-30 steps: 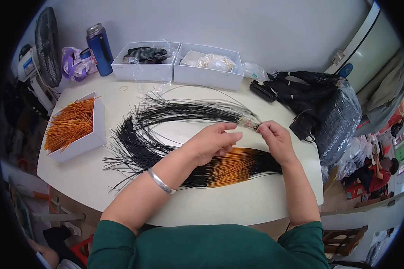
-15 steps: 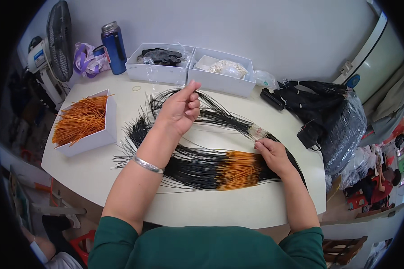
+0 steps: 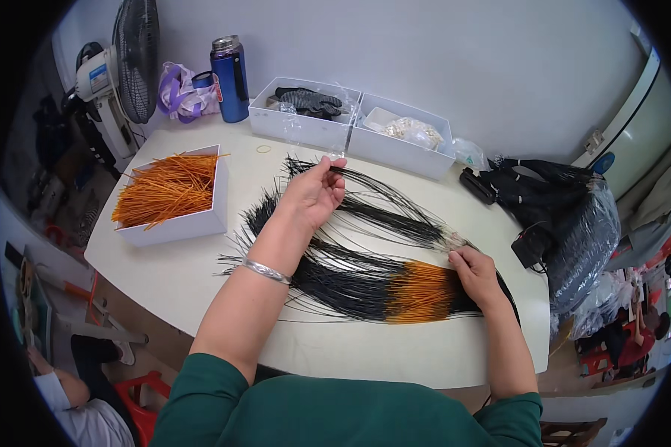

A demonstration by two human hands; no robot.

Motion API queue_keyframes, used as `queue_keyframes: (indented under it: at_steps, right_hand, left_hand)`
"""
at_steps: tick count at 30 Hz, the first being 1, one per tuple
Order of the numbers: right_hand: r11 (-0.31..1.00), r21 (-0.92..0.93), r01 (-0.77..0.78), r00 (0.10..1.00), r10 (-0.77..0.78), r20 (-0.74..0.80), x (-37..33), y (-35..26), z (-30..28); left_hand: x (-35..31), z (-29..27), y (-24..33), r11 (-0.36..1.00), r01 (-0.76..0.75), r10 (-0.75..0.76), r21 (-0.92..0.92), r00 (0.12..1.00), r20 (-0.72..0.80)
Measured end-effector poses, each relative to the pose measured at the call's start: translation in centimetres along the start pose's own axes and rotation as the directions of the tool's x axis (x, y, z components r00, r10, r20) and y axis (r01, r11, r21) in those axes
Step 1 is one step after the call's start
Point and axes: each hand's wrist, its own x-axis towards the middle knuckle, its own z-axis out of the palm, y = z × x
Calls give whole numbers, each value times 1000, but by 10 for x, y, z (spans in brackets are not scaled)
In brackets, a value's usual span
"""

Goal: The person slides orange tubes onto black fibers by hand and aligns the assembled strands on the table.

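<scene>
A loop of thin black wires (image 3: 395, 221) lies on the table, bound with a pale wrap (image 3: 452, 241) at its right end. My right hand (image 3: 476, 276) grips the bundle beside this wrap, thumb on top. Over the far left part of the loop is my left hand (image 3: 317, 197), fingers curled and thumb pressed to the forefinger; what the tips pinch is too fine to make out. Nearer me, a spread of black wires (image 3: 343, 283) lies flat, with loose ends fanning left. A band of orange wires (image 3: 419, 292) crosses its right part.
At the left stands a white box (image 3: 220, 195) heaped with orange wires (image 3: 168, 190). Behind are a blue bottle (image 3: 231, 80), a fan (image 3: 136, 63) and two white boxes (image 3: 302, 132) with gloves and small pale pieces. Plastic-wrapped black bundles (image 3: 585, 238) lie right.
The whole view has shifted, so the table and its things sit farther right. My left hand is slightly lower against the wires and still pinched. My right hand keeps its grip.
</scene>
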Motion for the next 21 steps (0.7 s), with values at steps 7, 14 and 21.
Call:
queue_keyframes:
  at_steps: [7, 14, 21]
  right_hand:
    - [979, 185, -83, 986, 54, 156, 4, -10, -9]
    - [943, 266, -199, 969, 149, 195, 6, -7, -18]
    - [998, 55, 4, 995, -10, 102, 17, -39, -41]
  left_hand:
    - [13, -23, 8, 975, -16, 6, -220, 999, -45]
    - [7, -13, 6, 961, -98, 84, -260, 994, -65]
    - [-3, -9, 2, 968, -65, 74, -241, 997, 27]
